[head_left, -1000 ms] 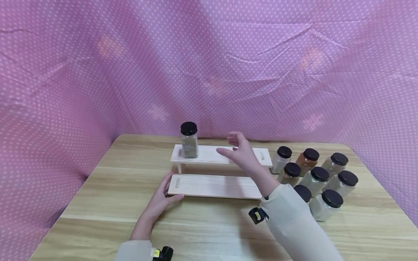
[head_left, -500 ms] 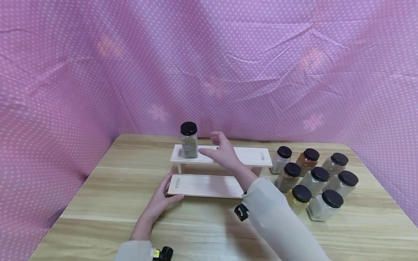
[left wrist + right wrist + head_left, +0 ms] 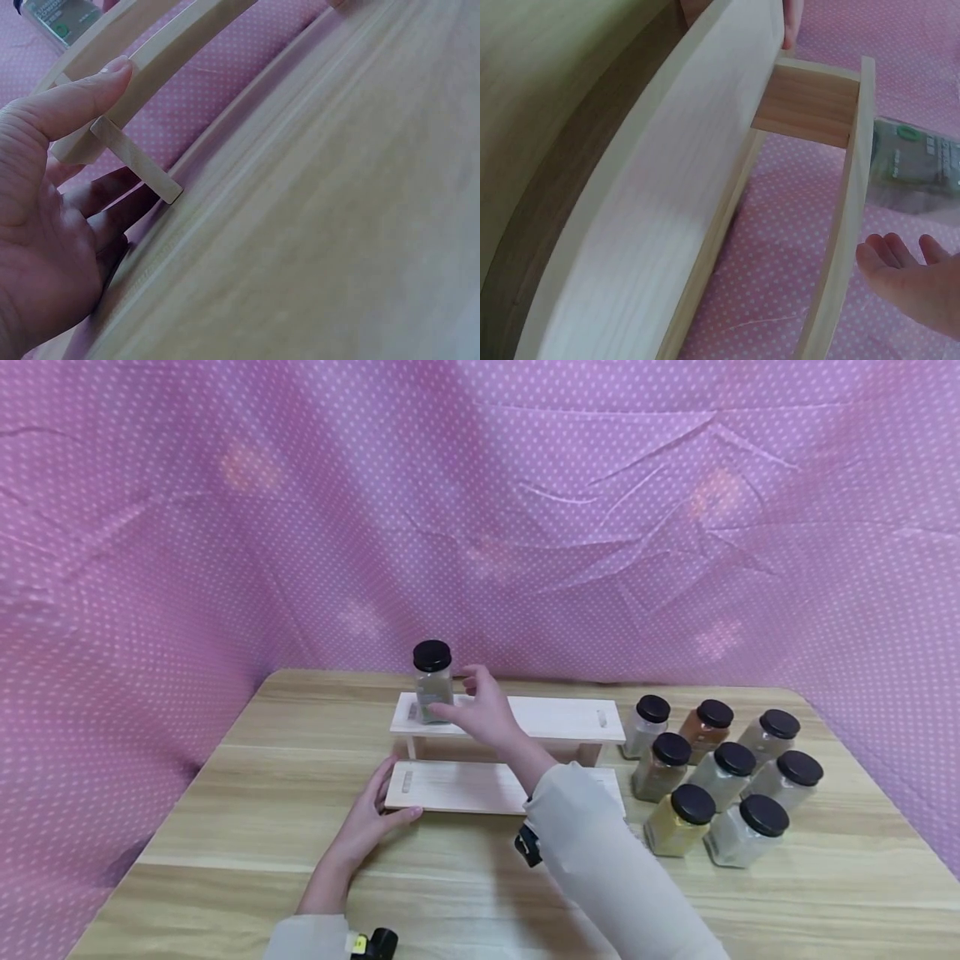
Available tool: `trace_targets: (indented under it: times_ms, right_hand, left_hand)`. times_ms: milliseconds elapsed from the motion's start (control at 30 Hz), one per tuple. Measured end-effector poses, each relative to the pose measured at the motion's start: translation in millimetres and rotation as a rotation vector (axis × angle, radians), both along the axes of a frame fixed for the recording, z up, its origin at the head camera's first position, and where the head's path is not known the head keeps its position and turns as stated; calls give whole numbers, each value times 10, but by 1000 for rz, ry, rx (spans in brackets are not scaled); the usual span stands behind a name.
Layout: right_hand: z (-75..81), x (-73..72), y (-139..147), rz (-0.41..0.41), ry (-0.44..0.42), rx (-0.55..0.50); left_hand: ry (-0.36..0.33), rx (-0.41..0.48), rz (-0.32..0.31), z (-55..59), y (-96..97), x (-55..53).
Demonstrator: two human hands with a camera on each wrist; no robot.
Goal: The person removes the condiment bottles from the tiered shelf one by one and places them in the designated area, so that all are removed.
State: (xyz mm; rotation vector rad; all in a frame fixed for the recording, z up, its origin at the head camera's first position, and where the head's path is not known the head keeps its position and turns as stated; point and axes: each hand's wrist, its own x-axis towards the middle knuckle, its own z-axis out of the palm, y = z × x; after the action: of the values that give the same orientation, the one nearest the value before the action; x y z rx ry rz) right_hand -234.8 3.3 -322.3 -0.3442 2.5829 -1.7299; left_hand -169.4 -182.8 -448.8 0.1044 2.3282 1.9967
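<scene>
A two-tier wooden spice rack (image 3: 465, 787) stands on the table. My left hand (image 3: 367, 820) holds the left end of its lower shelf, thumb along the front edge; the left wrist view shows the fingers (image 3: 112, 202) behind the shelf end by a wooden leg. On the upper shelf's left end stands a square glass spice jar (image 3: 432, 689) with a black lid and greenish-grey contents. Close to its right side is my right hand (image 3: 483, 714), thumb overlapping the jar's lower part. In the right wrist view that hand (image 3: 922, 285) shows a gap to the jar (image 3: 915, 169).
Several more black-lidded spice jars stand grouped right of the rack, among them a yellow one (image 3: 677, 827), a reddish-orange one (image 3: 703, 735) and a white one (image 3: 738, 839). Pink dotted cloth (image 3: 480, 527) hangs behind the wood-grain table (image 3: 262, 810).
My right hand has moved left along the upper shelf to the jar, and the sleeve has uncovered the yellow jar. My left hand stays at the rack's end.
</scene>
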Motion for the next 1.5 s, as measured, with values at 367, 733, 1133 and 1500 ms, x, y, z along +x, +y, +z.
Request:
trace_targets:
  times_ms: [367,733,1133,1500]
  right_hand:
    - [28,18,-172,-50,90,7]
    - [65,39,-288,-161,110,-38]
    - [80,57,-299,-197,94,-84]
    - [243,167,-158,-129,74,-134]
  left_hand:
    - [-12,-7,-1,-3,6,-11]
    - [-3,-10,-4,-9,19,-16]
    - [2,-7,-10,-12,20,-16]
    - [2,-15,0,-4,7,11]
